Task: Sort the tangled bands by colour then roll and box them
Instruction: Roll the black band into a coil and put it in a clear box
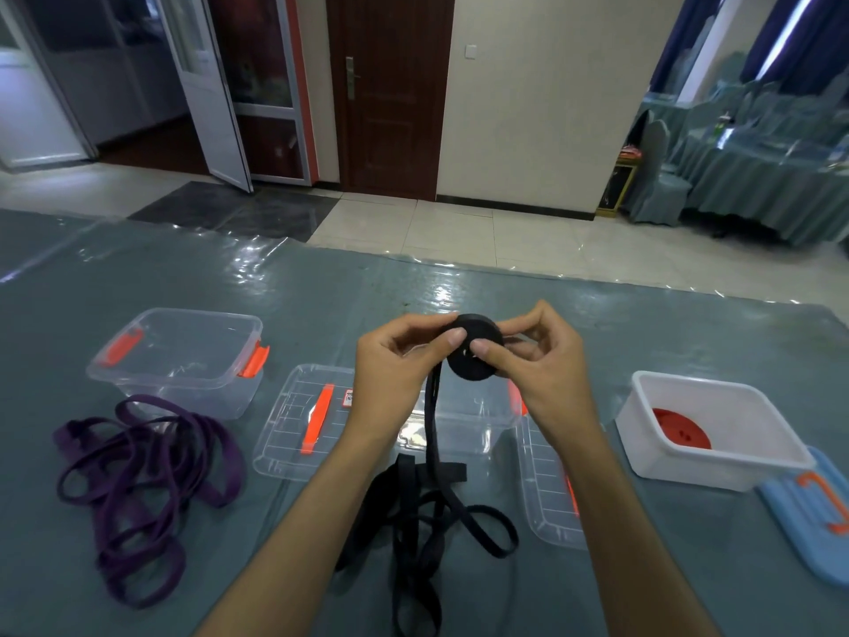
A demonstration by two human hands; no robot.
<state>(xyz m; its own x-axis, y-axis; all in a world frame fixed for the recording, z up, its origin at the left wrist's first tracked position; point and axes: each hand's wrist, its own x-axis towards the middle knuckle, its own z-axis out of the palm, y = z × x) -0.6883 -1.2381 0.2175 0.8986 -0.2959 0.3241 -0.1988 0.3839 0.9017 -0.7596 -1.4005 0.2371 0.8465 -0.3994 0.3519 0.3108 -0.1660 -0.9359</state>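
A tight, flat-sided roll of black woven band [475,349] is held in the air above the middle of the tabletop [321,296], which is covered in grey-blue cloth under a glossy, wrinkled clear plastic sheet. The left hand [395,365] pinches the roll's near face with its thumb, and the other fingers are curled behind it; the right hand [535,360] pinches it from the other side, thumb on the face and fingers closed around the rim. From the roll a loose black tail [432,425] hangs straight down into a tangled heap of the same band [422,521] near the front edge.

Under the hands stands a clear plastic box [464,434] with orange clips, flanked by two flat clear lids [298,429], each with an orange handle. Toward the left edge sits another clear, rounded-corner box [183,356] with orange latches, and in front of it a loose tangle of purple band [142,489]. Toward the right edge a white opaque tub [716,429] holds a red rolled disc [682,429], with a pale blue lid [808,526] beside it.
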